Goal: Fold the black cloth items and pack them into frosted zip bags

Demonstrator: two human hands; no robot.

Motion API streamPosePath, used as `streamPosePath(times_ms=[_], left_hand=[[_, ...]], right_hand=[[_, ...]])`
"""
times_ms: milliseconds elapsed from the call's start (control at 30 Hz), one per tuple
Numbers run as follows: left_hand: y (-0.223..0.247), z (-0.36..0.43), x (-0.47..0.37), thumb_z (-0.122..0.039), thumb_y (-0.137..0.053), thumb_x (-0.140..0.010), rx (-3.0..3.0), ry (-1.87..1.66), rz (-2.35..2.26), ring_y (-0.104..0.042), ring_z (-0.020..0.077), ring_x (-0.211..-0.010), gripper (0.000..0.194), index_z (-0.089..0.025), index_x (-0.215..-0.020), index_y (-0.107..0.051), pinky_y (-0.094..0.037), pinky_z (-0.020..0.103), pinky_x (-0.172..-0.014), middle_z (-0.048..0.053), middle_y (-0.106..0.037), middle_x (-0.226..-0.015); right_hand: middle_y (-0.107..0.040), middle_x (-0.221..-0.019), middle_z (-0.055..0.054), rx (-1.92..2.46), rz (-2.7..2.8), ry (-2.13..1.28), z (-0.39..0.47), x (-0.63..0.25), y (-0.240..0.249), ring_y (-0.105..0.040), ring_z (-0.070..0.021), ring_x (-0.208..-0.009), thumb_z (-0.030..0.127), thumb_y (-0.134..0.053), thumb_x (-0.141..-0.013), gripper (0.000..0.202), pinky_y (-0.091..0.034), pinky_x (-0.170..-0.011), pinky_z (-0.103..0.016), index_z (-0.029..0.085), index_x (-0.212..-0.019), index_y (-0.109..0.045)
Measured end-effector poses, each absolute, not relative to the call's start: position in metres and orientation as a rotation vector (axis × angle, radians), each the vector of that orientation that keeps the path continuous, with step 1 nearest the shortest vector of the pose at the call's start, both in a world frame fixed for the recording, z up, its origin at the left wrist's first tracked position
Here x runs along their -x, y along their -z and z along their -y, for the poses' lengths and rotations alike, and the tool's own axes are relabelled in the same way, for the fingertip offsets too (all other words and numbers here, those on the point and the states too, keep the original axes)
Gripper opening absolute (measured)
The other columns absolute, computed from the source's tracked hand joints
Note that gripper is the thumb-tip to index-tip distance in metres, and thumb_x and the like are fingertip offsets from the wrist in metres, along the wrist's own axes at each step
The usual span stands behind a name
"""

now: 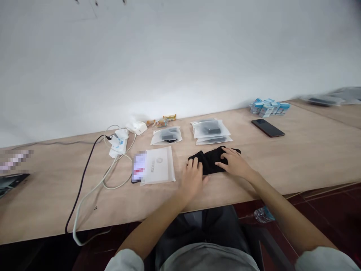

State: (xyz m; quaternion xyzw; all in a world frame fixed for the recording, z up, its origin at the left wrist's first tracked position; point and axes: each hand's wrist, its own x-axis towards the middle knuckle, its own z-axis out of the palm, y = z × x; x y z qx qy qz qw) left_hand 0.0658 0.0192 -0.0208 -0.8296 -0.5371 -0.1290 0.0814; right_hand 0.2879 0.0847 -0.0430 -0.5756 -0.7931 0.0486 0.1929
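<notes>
A piece of folded black cloth (209,161) lies on the table in front of me, a little rumpled near its left end. My left hand (192,178) rests at its left edge, fingertips on the fabric and thumb held apart. Over the right part of the cloth, my right hand (234,162) is spread, with fingers and thumb touching it from above. Neither hand is closed round the fabric. What lies beneath the cloth is hidden.
Frosted pouches with dark contents (211,130) lie behind the cloth. To the left are a white printed pouch (158,165), another frosted pouch (167,135), cables and a power strip (119,143). A phone (267,128) and small blue-white boxes (266,109) are at right.
</notes>
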Motion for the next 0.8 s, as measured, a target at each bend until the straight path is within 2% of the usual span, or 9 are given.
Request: streamPosePath(times_ms=[133, 200, 300, 367, 433, 600, 667, 800], left_hand=[[0.011, -0.035, -0.081, -0.027, -0.052, -0.09, 2.51, 0.382, 1.598, -0.05, 0.0301, -0.117, 0.024, -0.013, -0.105, -0.063, -0.044, 0.045, -0.096, 0.015, -0.055, -0.129], [0.003, -0.034, -0.073, -0.021, -0.05, -0.088, 2.45, 0.483, 1.699, -0.051, 0.0282, -0.115, 0.02, -0.014, -0.101, -0.063, -0.043, 0.043, -0.097, 0.013, -0.056, -0.128], [-0.007, -0.024, -0.044, -0.023, -0.052, -0.086, 2.24, 0.648, 1.975, -0.05, 0.029, -0.118, 0.021, -0.017, -0.102, -0.065, -0.044, 0.043, -0.098, 0.011, -0.055, -0.13], [-0.011, -0.018, -0.023, -0.027, -0.051, -0.088, 2.12, 0.67, 2.114, -0.052, 0.0292, -0.116, 0.02, -0.019, -0.1, -0.065, -0.047, 0.042, -0.093, 0.011, -0.056, -0.128], [-0.012, -0.018, -0.008, -0.033, -0.049, -0.091, 2.044, 0.666, 2.166, -0.05, 0.0304, -0.119, 0.025, -0.019, -0.103, -0.065, -0.047, 0.043, -0.093, 0.012, -0.054, -0.131], [-0.013, -0.054, -0.01, -0.034, -0.045, -0.094, 2.358, 0.345, 1.967, -0.041, 0.0322, -0.13, 0.036, -0.015, -0.123, -0.057, -0.04, 0.046, -0.103, 0.014, -0.048, -0.14], [-0.015, -0.072, -0.017, -0.035, -0.046, -0.094, 2.449, 0.143, 1.945, -0.039, 0.0346, -0.133, 0.036, -0.014, -0.122, -0.058, -0.038, 0.048, -0.104, 0.015, -0.049, -0.14], [-0.018, -0.092, -0.021, -0.033, -0.052, -0.092, 2.528, -0.066, 1.939, -0.042, 0.0358, -0.13, 0.03, -0.014, -0.112, -0.063, -0.04, 0.049, -0.102, 0.016, -0.056, -0.129]], right_hand=[[-0.049, -0.144, -0.015, 1.72, 2.181, -0.1, -0.086, -0.281, 0.045, -0.039, -0.0348, -0.137, 0.039, -0.063, -0.079, 0.02, -0.032, -0.109, -0.055, 0.019, -0.085, -0.066], [-0.05, -0.143, -0.015, 1.784, 2.144, -0.056, -0.085, -0.281, 0.043, -0.041, -0.0347, -0.135, 0.035, -0.063, -0.078, 0.016, -0.033, -0.109, -0.054, 0.019, -0.081, -0.065], [-0.051, -0.142, -0.016, 1.857, 2.12, 0.008, -0.083, -0.291, 0.038, -0.042, -0.0361, -0.133, 0.034, -0.062, -0.079, 0.016, -0.031, -0.109, -0.054, 0.019, -0.076, -0.066], [-0.05, -0.142, -0.016, 1.879, 2.14, -0.003, -0.083, -0.3, 0.033, -0.041, -0.0376, -0.133, 0.036, -0.061, -0.08, 0.02, -0.031, -0.11, -0.055, 0.019, -0.072, -0.065], [-0.049, -0.143, -0.016, 1.859, 2.156, -0.022, -0.087, -0.307, 0.029, -0.042, -0.0376, -0.133, 0.039, -0.058, -0.083, 0.024, -0.031, -0.109, -0.055, 0.018, -0.075, -0.066], [-0.044, -0.147, -0.016, 1.716, 2.299, -0.032, -0.113, -0.313, 0.025, -0.038, -0.0368, -0.137, 0.038, -0.057, -0.085, 0.036, -0.032, -0.11, -0.056, 0.018, -0.115, -0.064], [-0.048, -0.144, -0.016, 1.663, 2.412, -0.077, -0.123, -0.314, 0.027, -0.038, -0.0371, -0.138, 0.036, -0.061, -0.082, 0.036, -0.034, -0.109, -0.055, 0.019, -0.114, -0.065], [-0.056, -0.137, -0.013, 1.511, 2.529, -0.103, -0.132, -0.313, 0.031, -0.041, -0.0355, -0.135, 0.029, -0.06, -0.081, 0.016, -0.037, -0.108, -0.052, 0.02, -0.09, -0.07]])
